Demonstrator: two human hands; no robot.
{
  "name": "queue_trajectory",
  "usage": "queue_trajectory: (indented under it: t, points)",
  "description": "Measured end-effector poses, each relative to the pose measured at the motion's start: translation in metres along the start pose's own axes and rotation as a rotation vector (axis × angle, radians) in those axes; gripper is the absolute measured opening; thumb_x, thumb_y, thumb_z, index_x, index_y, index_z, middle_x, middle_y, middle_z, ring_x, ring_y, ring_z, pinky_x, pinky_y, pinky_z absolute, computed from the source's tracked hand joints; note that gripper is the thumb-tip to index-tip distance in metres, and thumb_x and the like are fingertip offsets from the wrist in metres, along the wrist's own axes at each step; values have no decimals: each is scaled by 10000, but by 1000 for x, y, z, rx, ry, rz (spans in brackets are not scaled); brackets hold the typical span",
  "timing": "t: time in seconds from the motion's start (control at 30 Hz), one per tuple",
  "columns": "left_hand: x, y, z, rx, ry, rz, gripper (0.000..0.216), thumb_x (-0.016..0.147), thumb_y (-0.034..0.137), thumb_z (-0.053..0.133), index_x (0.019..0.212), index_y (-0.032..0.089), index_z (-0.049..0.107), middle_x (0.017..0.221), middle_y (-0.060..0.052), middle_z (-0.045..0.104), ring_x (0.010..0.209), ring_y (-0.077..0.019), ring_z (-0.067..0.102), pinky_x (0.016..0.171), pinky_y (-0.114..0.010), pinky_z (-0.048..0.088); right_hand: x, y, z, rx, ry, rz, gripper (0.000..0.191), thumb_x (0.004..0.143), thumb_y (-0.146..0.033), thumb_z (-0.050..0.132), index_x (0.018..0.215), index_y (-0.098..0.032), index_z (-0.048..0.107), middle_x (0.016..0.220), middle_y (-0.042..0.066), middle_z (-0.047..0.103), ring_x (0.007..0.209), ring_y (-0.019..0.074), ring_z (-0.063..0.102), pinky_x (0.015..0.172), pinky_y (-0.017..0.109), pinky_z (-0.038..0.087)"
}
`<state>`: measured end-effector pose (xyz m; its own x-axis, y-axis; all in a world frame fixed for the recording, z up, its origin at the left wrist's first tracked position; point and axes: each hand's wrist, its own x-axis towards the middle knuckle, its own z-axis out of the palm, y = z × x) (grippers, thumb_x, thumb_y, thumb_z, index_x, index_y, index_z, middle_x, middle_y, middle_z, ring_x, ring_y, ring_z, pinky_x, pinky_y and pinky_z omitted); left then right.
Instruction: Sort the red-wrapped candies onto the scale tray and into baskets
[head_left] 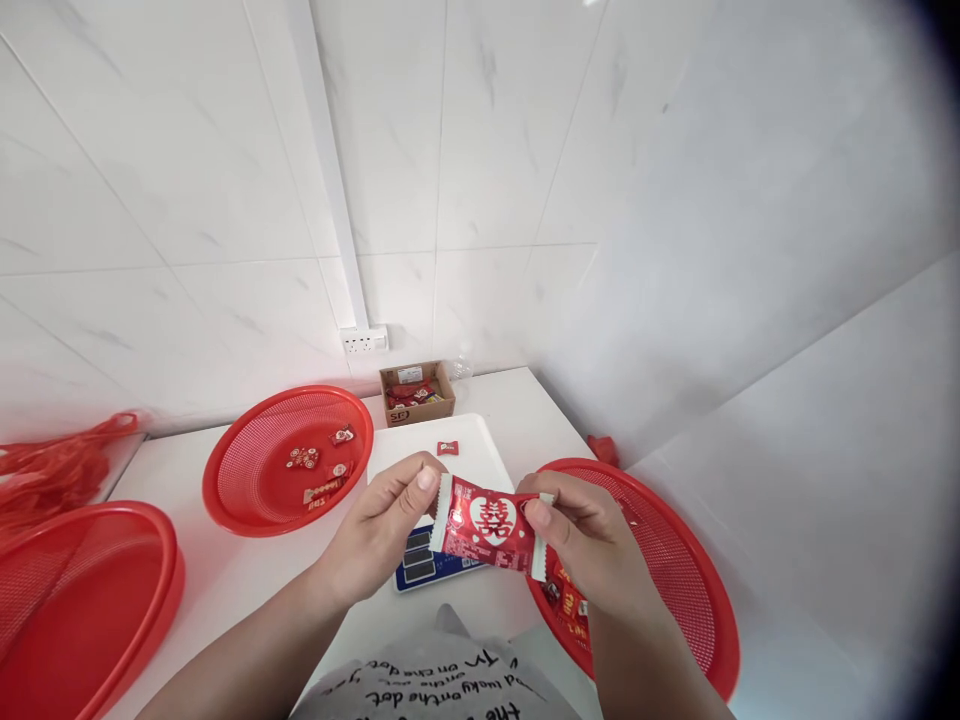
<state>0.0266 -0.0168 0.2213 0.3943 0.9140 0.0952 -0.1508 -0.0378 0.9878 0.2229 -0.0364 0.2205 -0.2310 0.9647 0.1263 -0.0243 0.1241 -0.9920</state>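
Between my two hands is a red wrapped candy packet (489,522) with white crimped ends and a white heart bearing a red double-happiness sign. My left hand (394,525) pinches its left end between thumb and fingers. At the other end, my right hand (581,530) grips it with the thumb on the front. Behind and below the packet is a white weighing scale (480,450) with a blue display panel (420,558), partly hidden by my hands. One small red wrapped candy (448,448) lies on the scale's plate.
A red basket (289,398) with several candies stands at left, another red basket (709,600) with candies at right. A third red basket (142,600) is at lower left, near red mesh bags (56,470). A small cardboard box (427,411) of packets sits by the wall.
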Motion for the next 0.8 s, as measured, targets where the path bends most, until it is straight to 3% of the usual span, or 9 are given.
queue_trajectory:
  t: [0.13,0.33,0.53,0.8]
  points:
    - [-9,-9,-5,10,-14,-52,417,905,532,426,678,184,460,629,32,401,570,-104,320,549,-254,278,-4,8,8,17,-2,2,425,834,-505,564,571,-191,453,513,-40,398,473,86,328,452,236,260]
    - [-4,1,-10,49,-15,-46,434,897,546,431,660,184,458,616,38,353,561,-102,276,534,-251,258,7,-2,4,-38,-9,-6,414,824,-496,575,568,-193,454,520,-38,392,488,95,332,458,239,269]
    - [9,2,0,1,30,23,392,904,509,451,684,186,471,629,37,375,571,-102,312,550,-243,296,12,-12,-11,-73,-30,16,378,836,-455,571,580,-191,485,542,-30,434,502,103,369,475,243,293]
    - [11,-5,13,129,79,68,350,879,473,518,691,178,502,642,25,451,591,-101,389,553,-224,362,11,5,-23,-165,-124,-29,408,865,-465,524,571,-189,462,533,-34,422,493,95,352,467,238,275]
